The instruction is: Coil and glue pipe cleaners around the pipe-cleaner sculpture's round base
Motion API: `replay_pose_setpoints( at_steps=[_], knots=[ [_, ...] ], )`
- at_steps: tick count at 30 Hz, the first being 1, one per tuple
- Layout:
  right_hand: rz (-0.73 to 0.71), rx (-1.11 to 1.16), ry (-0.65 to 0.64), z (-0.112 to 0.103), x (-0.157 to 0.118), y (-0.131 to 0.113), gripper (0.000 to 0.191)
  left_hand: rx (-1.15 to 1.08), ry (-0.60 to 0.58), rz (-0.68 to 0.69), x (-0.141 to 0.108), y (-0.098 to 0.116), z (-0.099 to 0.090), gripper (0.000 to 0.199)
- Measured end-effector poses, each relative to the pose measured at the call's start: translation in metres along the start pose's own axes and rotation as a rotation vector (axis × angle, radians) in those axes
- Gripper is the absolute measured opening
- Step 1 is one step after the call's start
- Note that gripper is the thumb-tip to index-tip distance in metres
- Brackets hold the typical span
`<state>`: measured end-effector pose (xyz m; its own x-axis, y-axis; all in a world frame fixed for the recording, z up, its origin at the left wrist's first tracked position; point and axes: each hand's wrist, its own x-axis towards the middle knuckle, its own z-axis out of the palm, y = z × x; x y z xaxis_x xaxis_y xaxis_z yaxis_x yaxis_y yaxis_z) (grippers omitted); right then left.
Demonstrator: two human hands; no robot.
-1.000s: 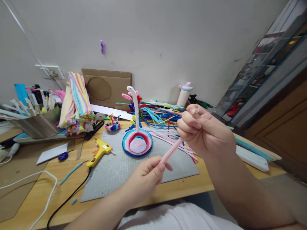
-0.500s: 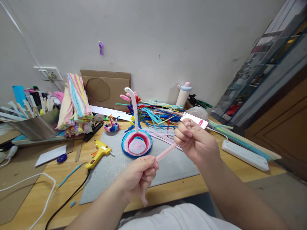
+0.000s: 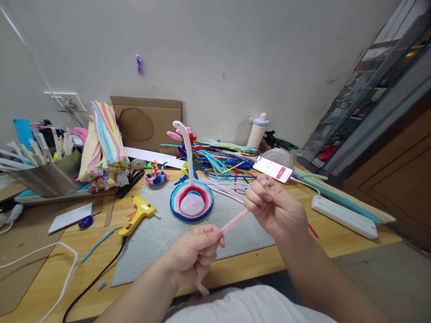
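Note:
A pale pink pipe cleaner (image 3: 235,220) is stretched between my two hands above the grey cutting mat's front part. My left hand (image 3: 198,249) pinches it, and its loose end hangs below that fist. Higher and to the right, my right hand (image 3: 274,202) is closed around the other end, with a small tip showing at the fingers. Behind the hands, on the cutting mat (image 3: 151,242), lies a round coiled piece (image 3: 191,204) with blue, pink and red rings. From its back edge rises a white curved stem (image 3: 188,152).
A yellow glue gun (image 3: 138,215) lies left on the mat, its black cord running forward. Behind are a pile of coloured pipe cleaners (image 3: 218,159), a phone (image 3: 273,169) and a bottle (image 3: 258,130). A white power strip (image 3: 343,217) sits at right, a metal container (image 3: 50,175) at left.
My right hand has dropped slightly, uncovering more of the phone. My left hand has shifted a little; the pink pipe cleaner stays stretched between both.

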<state>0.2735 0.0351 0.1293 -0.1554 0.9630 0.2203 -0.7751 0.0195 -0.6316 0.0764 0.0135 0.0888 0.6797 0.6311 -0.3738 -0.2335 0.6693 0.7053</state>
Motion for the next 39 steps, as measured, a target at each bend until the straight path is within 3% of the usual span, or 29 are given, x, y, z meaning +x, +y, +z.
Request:
replay_pose_setpoints(
  at_steps=[5,9,11,13,15,17,19,23,29,35,39],
  knots=[
    [0.024,0.109,0.059,-0.014,0.006,-0.007,0.009,0.161,0.103,0.158,-0.005,-0.004,-0.002,0.032],
    [-0.224,0.082,0.255,-0.033,0.018,-0.022,0.023,0.268,0.226,0.222,-0.012,-0.005,-0.006,0.037],
    [-0.281,-0.004,0.303,-0.039,0.017,-0.017,0.022,0.279,0.280,0.261,-0.013,-0.004,-0.008,0.041],
    [-0.184,-0.113,0.247,-0.038,0.009,0.001,0.019,0.265,0.302,0.289,-0.012,-0.003,-0.008,0.044],
    [0.083,-0.273,0.060,-0.031,-0.003,0.026,0.023,0.260,0.302,0.304,-0.009,-0.002,-0.008,0.045],
    [0.215,-0.417,-0.102,-0.021,-0.015,0.052,0.025,0.276,0.284,0.306,-0.007,-0.002,-0.006,0.044],
    [0.205,-0.486,-0.165,-0.012,-0.021,0.073,0.018,0.285,0.259,0.298,-0.005,-0.004,-0.004,0.041],
    [0.124,-0.448,-0.107,-0.006,-0.023,0.085,0.012,0.135,0.151,0.209,-0.008,-0.009,-0.004,0.036],
    [-0.052,-0.350,0.099,-0.019,-0.012,0.051,0.020,-0.064,0.013,0.105,-0.017,-0.013,-0.010,0.033],
    [-0.212,-0.262,0.191,-0.024,-0.001,0.015,0.021,-0.011,-0.011,0.108,-0.018,-0.012,-0.006,0.034],
    [-0.351,-0.121,0.264,-0.039,0.010,-0.032,0.017,0.033,0.060,0.139,-0.019,-0.010,-0.014,0.034]
  ],
)
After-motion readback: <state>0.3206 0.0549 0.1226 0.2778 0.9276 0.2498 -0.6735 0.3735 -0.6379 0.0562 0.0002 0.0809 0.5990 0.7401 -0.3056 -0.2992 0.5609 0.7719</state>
